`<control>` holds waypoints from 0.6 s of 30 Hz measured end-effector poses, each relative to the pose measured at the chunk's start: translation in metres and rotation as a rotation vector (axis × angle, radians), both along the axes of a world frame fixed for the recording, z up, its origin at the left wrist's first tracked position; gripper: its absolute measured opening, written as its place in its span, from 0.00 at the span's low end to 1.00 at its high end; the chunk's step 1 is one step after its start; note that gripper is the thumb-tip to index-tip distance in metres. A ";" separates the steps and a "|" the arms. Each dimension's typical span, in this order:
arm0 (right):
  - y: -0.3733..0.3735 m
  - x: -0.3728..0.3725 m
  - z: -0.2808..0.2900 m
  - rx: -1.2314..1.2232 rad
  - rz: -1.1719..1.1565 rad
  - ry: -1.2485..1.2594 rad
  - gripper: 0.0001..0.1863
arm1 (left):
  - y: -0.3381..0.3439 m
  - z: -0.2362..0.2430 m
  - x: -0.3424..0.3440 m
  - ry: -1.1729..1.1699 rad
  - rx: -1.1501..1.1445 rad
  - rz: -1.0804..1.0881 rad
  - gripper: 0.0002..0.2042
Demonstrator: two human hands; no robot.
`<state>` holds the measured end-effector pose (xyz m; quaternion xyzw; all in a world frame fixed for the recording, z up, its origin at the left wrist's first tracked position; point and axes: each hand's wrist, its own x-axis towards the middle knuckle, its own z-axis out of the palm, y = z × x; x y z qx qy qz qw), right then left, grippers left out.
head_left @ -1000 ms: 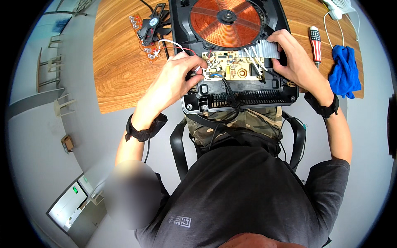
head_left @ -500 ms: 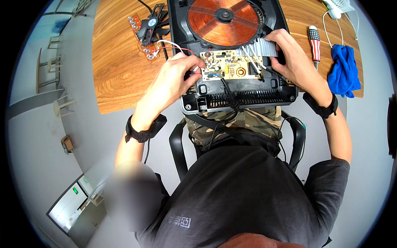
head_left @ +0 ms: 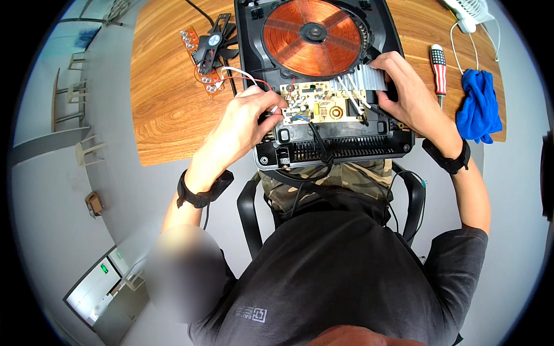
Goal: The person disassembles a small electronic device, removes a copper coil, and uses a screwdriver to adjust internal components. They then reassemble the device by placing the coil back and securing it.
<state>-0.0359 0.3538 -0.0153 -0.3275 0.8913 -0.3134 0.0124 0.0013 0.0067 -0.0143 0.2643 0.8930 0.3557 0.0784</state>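
Observation:
An open black induction cooker housing (head_left: 340, 135) lies at the table's near edge, its round copper coil (head_left: 288, 43) uppermost. Below the coil sits a cream circuit board (head_left: 323, 112) carrying small parts, white leads and a toroid. My left hand (head_left: 245, 118) pinches the board's left edge, with red and white wires running beside the fingers. A silver finned heat sink (head_left: 369, 78) lies at the board's right end. Around its right side curve the thumb and index finger of my right hand (head_left: 407, 95); their exact contact is partly hidden.
Left of the housing lie a black fan (head_left: 216, 41) and orange boards with light-coloured round parts (head_left: 189, 39), joined by wires. To the right are a screwdriver with a flag-patterned handle (head_left: 439, 69), a blue cloth (head_left: 480, 106) and a white fan (head_left: 470, 11). A black cord (head_left: 321, 144) crosses the vented edge.
The housing, table and hands appear slightly lower in the picture. Both hands keep nearly the same places on the board and heat sink.

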 end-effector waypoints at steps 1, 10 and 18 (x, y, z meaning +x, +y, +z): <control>0.000 0.000 0.000 -0.002 -0.001 0.006 0.25 | 0.000 0.000 0.000 -0.003 0.003 -0.003 0.08; 0.000 0.000 -0.001 0.003 0.003 0.019 0.24 | 0.000 -0.002 -0.001 -0.009 0.001 0.003 0.08; 0.000 0.000 0.000 0.015 -0.011 -0.011 0.24 | 0.001 0.000 0.000 -0.040 -0.013 0.020 0.08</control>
